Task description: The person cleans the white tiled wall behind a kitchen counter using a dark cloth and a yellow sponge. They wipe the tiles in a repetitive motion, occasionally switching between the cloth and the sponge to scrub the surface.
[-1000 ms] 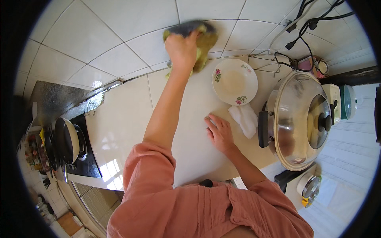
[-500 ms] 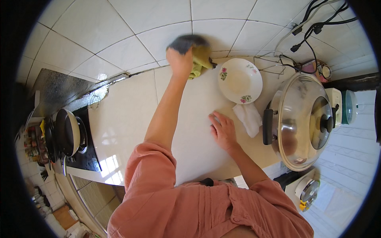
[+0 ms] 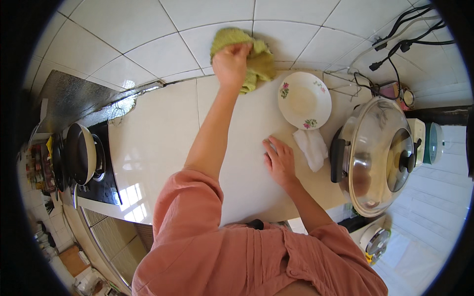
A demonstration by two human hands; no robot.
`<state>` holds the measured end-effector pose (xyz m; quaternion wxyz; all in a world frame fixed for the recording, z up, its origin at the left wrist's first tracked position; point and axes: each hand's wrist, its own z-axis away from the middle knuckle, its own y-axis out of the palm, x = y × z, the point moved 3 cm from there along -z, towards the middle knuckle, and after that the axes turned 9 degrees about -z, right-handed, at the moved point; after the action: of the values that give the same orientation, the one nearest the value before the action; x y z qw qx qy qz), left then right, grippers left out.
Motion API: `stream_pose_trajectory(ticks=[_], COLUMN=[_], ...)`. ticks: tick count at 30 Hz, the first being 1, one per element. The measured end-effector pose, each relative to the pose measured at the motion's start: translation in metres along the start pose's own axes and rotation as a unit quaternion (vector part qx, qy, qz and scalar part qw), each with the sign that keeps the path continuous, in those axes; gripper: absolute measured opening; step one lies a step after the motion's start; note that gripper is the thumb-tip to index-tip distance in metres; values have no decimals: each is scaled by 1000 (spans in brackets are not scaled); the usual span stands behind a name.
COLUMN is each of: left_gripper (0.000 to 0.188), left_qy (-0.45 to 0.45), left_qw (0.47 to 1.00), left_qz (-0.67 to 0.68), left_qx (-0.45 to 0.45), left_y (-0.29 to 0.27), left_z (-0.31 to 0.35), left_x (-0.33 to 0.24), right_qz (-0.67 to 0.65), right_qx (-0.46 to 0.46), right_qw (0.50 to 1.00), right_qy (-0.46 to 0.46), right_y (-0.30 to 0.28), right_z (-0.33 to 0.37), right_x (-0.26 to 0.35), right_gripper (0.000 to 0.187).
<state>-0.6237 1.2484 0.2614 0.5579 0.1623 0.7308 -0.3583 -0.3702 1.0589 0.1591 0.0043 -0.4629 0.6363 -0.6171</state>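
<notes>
My left hand (image 3: 230, 63) is closed on a green cloth (image 3: 260, 60). The bunched cloth lies against the white tiled wall (image 3: 291, 42), and its lower end hangs down to the back of the counter. My right hand (image 3: 280, 163) rests palm down on the pale counter (image 3: 163, 133), fingers loosely spread, holding nothing. Beside it lies a folded white cloth (image 3: 312, 153), partly under a white bowl (image 3: 304, 101) with pink flower prints. The bowl stands close to the wall, right of the green cloth.
A large steel pot (image 3: 377, 158) with a domed glass lid fills the counter's right end. Black power cords (image 3: 395, 54) hang down the wall behind it, near a wire rack (image 3: 345, 85). A frying pan (image 3: 81, 153) sits on the black stove (image 3: 108, 170) at the left.
My left hand has moved a little up and left along the wall with the cloth. A dark part of the cloth that showed before is now out of sight. My right hand stays put.
</notes>
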Motion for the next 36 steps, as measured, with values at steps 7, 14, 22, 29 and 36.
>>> stream_pose_trajectory(ticks=[7, 14, 22, 29, 36], left_gripper=[28, 22, 12, 15, 14], left_qy=[-16, -1, 71, 3, -94], left_qw=[989, 992, 990, 993, 983], left_qz=[-150, -122, 23, -24, 41], left_qx=[-13, -33, -120, -111, -150], left_y=[-4, -22, -82, -99, -121], left_z=[-9, -10, -28, -39, -46], left_x=[54, 53, 43, 112, 181], right_qz=[-2, -2, 13, 21, 21], right_qx=[1, 23, 25, 26, 51], right_qw=[1000, 1000, 1000, 999, 998], right_qy=[-13, -9, 7, 2, -8], right_y=[-1, 2, 5, 6, 7], right_z=[-6, -5, -3, -3, -5], right_x=[2, 2, -3, -3, 5], right_gripper=[51, 50, 50, 50, 52])
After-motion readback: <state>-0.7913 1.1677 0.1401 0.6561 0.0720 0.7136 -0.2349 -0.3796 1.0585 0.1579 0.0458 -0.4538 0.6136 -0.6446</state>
